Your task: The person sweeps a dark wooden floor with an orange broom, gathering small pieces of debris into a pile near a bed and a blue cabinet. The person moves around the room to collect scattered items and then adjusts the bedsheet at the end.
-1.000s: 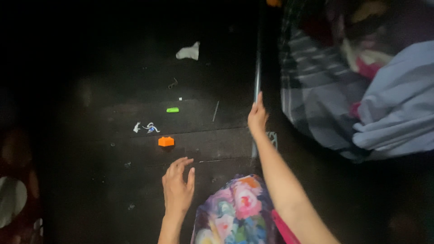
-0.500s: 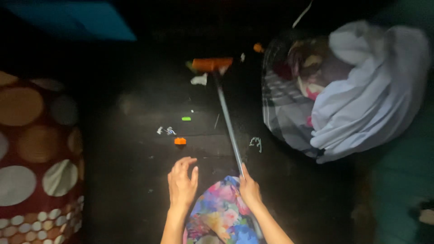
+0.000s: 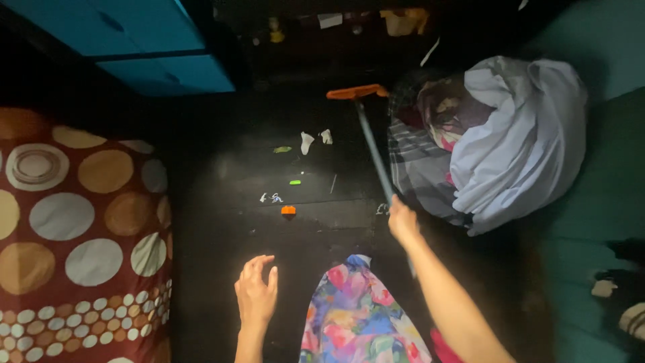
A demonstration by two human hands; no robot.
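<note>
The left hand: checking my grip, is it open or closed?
Open. The left hand hovers with fingers spread, holding nothing; the right hand grips the broom handle.

Small scraps [image 3: 272, 197] on dark floor [image 3: 222, 222]: too small to identify. Broom handle [image 3: 373, 151] lower end hidden behind right hand [image 3: 402, 220]. Spotted cushion [image 3: 74, 235] cut by left edge. Laundry pile [image 3: 517, 141] contents unclear.

The dark floor [image 3: 222, 202] carries small litter: an orange block [image 3: 288, 210], a green bit [image 3: 295, 182], two white scraps [image 3: 316, 140] and a pale green leaf-like piece [image 3: 282, 149]. The orange broom head [image 3: 356, 91] rests on it farther off. To the right sits a heap of clothes [image 3: 490, 141], with a spotted cushion [image 3: 74, 235] at the left edge.
</note>
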